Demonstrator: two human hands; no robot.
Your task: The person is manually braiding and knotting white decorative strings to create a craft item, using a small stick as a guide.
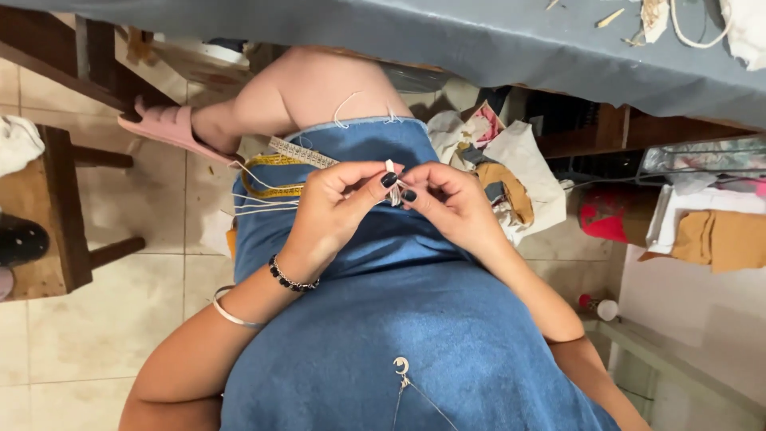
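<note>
Blue denim dress point(399, 335) fills the lower middle of the view, worn by a seated person looking down at their own lap. A small crescent pendant point(401, 365) on a thin chain hangs against the denim, below the hands.

Both hands meet above the lap, over the dress. The left hand point(335, 211) comes in from the left, its fingers curled narrow and its thumb and forefinger pinched on a small white strip point(392, 182). The right hand point(451, 203) comes in from the right, also pinched narrow on the same strip, so the fingertips of both hands touch around it. The nails are painted dark. Just what the strip is made of is too small to tell.

On the left wrist sits a black bead bracelet point(291, 279), and farther down that forearm a plain silver bangle point(231, 313).

Left of the hands, lengths of yellow and cream woven trim point(279, 168) lie across the dress, with loose white threads trailing off. Beyond the dress hem a bare knee shows, and a foot in a pink slipper point(163, 126) rests on the tiled floor. Right of the dress, scraps of cloth point(511, 172) are heaped. Above, a table edge covered in grey cloth point(479, 40) crosses the top.
</note>
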